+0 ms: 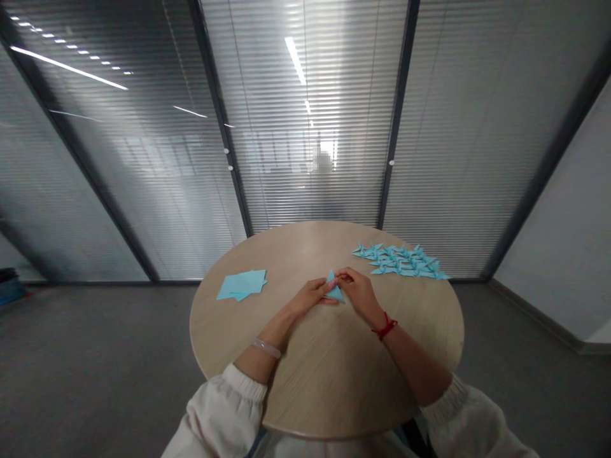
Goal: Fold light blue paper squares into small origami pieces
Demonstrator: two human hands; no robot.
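Near the middle of the round table, a light blue piece of folded paper (336, 294) with a pointed, triangular shape is held between both hands. My left hand (311, 296) grips it from the left, thumb on top and fingers along its lower side. The fingertips of my right hand (357, 287) pinch its upper right part, covering some of the folds. To the left lie several flat sheets of blue paper (242, 283), loosely stacked. At the back right, many folded blue paper cranes (405, 261) sit close together in rows.
The round wooden table (315, 381) has its near edge against my body. Beyond it stands a glass partition with blinds (315, 191) and dark frames. A white wall (568, 254) rises on the right, and a dark object (10, 285) lies on the floor at far left.
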